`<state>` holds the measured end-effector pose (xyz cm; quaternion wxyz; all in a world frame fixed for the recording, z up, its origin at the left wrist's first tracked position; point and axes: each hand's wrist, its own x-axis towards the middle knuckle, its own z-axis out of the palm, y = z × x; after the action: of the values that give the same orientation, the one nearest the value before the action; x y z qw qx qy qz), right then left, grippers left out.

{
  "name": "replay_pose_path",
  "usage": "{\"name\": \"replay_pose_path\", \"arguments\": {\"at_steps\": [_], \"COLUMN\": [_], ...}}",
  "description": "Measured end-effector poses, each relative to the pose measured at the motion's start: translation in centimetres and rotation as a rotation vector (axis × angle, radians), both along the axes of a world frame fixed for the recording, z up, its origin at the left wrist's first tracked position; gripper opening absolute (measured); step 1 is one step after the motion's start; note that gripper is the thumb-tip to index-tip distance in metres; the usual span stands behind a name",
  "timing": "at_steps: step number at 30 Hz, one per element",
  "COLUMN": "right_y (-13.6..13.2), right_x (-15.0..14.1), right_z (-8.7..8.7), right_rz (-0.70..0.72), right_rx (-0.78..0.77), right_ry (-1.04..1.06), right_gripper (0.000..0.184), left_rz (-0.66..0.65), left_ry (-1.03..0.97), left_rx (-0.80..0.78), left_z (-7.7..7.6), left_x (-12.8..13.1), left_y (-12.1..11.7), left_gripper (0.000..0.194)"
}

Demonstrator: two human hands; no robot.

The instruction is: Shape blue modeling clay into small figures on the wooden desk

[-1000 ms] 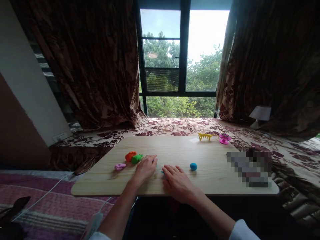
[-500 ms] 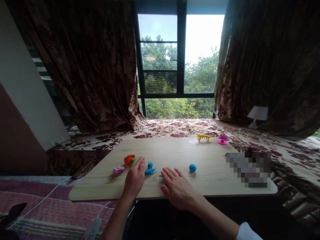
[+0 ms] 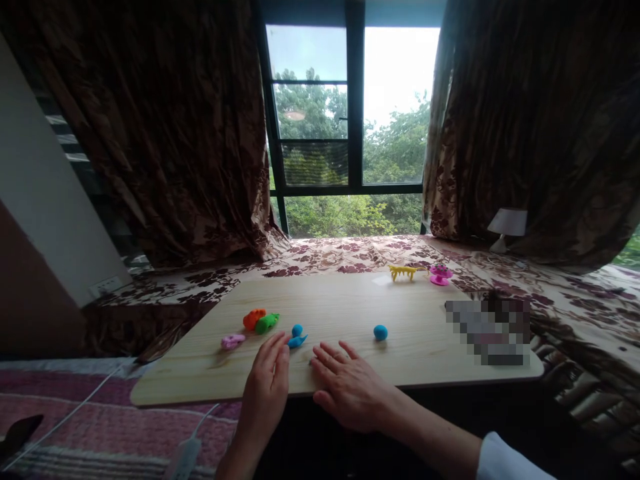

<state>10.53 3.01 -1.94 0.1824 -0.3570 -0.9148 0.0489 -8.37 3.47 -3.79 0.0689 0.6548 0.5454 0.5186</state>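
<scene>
My left hand [image 3: 266, 385] lies flat at the near edge of a light wooden board [image 3: 340, 307], fingers stretched out and holding nothing. Just beyond its fingertips sits a small blue clay figure [image 3: 297, 337]. My right hand [image 3: 346, 388] rests open beside it, fingers spread on the board. A blue clay ball [image 3: 381, 332] lies to the right of my right hand. An orange clay piece [image 3: 253, 319], a green one [image 3: 267, 323] and a pink one [image 3: 233, 341] lie to the left.
A yellow toy [image 3: 403, 271] and a pink toy [image 3: 441, 274] stand at the board's far edge. A blurred-out object [image 3: 487, 330] sits at the board's right end. A white lamp [image 3: 507, 225] stands by the curtain. A white cable [image 3: 65, 417] crosses the striped blanket at left.
My left hand has drawn back toward me off the blue clay figure, which now lies uncovered. My right hand has slid slightly nearer as well. The view has shifted a little.
</scene>
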Motion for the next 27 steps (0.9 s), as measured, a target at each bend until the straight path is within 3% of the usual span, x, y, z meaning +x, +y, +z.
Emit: {"name": "replay_pose_path", "arguments": {"at_steps": [6,10,15,22,27], "right_y": [3.7,4.4,4.5,7.0,7.0], "right_x": [0.7,5.1,10.6,10.5,11.4], "right_z": [1.3,2.1,1.0,-0.9,-0.4], "right_rz": [-0.144,-0.168,-0.299,-0.456,-0.447], "right_rx": [-0.068,-0.032,-0.026,0.025,0.036], "right_ry": [-0.014,0.029,0.095,0.187,0.146], "right_gripper": [0.059,0.060,0.042,0.042,0.045], "left_rz": [-0.056,-0.135,-0.212,-0.176,-0.191], "left_ry": [0.209,0.392,0.525,0.516,0.506], "left_rx": [0.036,0.039,-0.021,0.005,0.014], "left_z": [-0.4,-0.1,0.2,1.4,0.9], "left_x": [1.8,3.1,5.0,7.5,9.1], "left_y": [1.1,2.5,3.1,2.6,2.9], "left_gripper": [0.034,0.037,0.039,0.027,0.027]}}
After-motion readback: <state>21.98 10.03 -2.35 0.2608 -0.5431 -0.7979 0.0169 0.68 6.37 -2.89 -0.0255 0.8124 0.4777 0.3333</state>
